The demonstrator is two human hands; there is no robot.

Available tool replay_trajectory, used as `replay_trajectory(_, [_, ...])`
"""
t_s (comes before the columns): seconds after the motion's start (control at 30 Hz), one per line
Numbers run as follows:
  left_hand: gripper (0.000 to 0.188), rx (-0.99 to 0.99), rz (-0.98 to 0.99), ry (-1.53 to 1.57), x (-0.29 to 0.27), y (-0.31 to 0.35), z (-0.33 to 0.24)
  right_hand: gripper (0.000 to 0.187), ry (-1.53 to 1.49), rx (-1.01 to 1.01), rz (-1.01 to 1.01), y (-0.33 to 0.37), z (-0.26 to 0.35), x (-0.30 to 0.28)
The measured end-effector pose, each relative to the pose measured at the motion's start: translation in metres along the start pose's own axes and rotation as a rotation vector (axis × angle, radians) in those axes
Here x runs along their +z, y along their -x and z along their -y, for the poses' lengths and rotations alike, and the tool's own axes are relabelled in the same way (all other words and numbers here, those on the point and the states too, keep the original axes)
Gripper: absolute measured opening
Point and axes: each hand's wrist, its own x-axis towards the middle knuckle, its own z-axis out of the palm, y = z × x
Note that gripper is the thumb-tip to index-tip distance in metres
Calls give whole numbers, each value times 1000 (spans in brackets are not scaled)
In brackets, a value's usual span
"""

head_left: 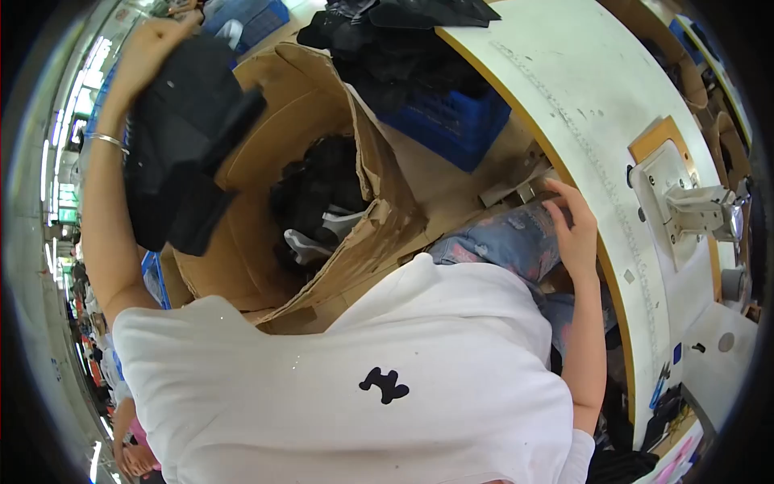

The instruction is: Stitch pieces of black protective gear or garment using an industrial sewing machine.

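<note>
We see a black emblem (pixel 384 385) on the front of the white shirt (pixel 266 411); it reads to us as a bare shape, skewed by the folds. Along the curved edge of the pale table (pixel 588 89) runs a faint row of ruler-like marks (pixel 536 77), too small for us to read.

The black cloth pieces (pixel 189 121) are in the air at upper left, just beside the open cardboard box (pixel 242 189) and covering part of its rim. The left hand (pixel 153 56) has them in a closed grip, though the cloth hides where thumb and fingers meet, and motion blurs the lower corners. The right hand (pixel 574 226) is near the table edge, above the patterned jeans (pixel 500 238), its thumb and fingers curved and parted; we cannot tell whether it touches anything.

Inside the box, shadow blurs the outlines of a dark heap (pixel 318 181) with pale grey pieces (pixel 343 222) near it. A dark pile (pixel 395 60) covers much of the blue crate (pixel 459 133). The metal fixture (pixel 701 211) at right is bent by the lens.
</note>
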Motion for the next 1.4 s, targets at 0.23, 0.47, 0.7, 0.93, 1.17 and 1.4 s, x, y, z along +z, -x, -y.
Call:
replay_trajectory(0.23, [43,345,418,-345,225,25,-12,29,-99,145,-44,26,-5,-9])
replay_trajectory(0.47, [57,-331,240,-278,380,101,-5,22,-98,409,-132,101,-5,-23])
replay_trajectory(0.7, [63,182,-445,-6,272,-61,-120,21,-273,623,-441,145,27,-45])
replay_trajectory(0.93, [51,442,-116,-86,346,-199,-150,22,124,563,-654,207,72,-102])
replay_trajectory(1.17, [30,850,-286,57,362,-310,-361,15,762,884,-1291,344,165,-139])
replay_trajectory(1.4, [14,828,-381,-200,246,-152,-455,55,1526,1489,-1146,468,237,-183])
